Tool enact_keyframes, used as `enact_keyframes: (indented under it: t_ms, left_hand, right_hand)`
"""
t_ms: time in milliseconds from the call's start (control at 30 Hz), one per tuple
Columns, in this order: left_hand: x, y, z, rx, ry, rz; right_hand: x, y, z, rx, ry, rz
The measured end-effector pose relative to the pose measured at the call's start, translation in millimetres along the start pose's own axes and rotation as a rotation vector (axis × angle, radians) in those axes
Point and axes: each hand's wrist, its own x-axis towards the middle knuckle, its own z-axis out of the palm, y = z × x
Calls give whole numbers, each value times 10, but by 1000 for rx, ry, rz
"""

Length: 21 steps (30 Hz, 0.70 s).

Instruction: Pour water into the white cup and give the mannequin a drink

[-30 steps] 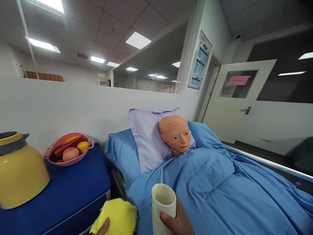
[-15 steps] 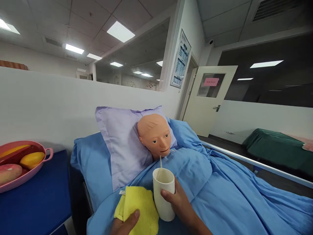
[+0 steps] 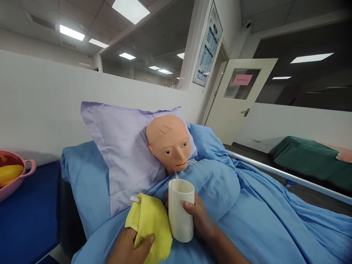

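Observation:
My right hand (image 3: 200,218) is wrapped round a white cup (image 3: 180,209) with a clear straw (image 3: 175,173) whose tip reaches the mouth of a training manikin's head (image 3: 169,141). The manikin lies in a bed on a lilac pillow (image 3: 123,146), covered by a blue sheet (image 3: 261,212). My left hand (image 3: 130,247) grips a folded yellow cloth (image 3: 151,223), held just left of the cup and below the manikin's chin.
A blue bedside cabinet (image 3: 27,209) stands at the left with a pink fruit bowl (image 3: 15,176) on it. A metal bed rail (image 3: 288,176) runs along the far side. Beyond it are a green-covered bed (image 3: 308,157) and an open door (image 3: 239,99).
Both hands have moved up the bed toward the manikin's head. The straw now reaches its mouth, and the cloth sits closer under the chin. My view has swung right; the yellow kettle is gone.

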Motion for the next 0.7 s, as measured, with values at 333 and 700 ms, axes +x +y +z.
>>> enact_keyframes:
  t_ms: [333,700]
  left_hand:
    - [176,-23,-152,105,129,421]
    - [316,434,56,20,-38,221]
  right_hand:
    - [1,3,-67,58,-59,-40]
    - [-36,60,-162,133,-66,-61]
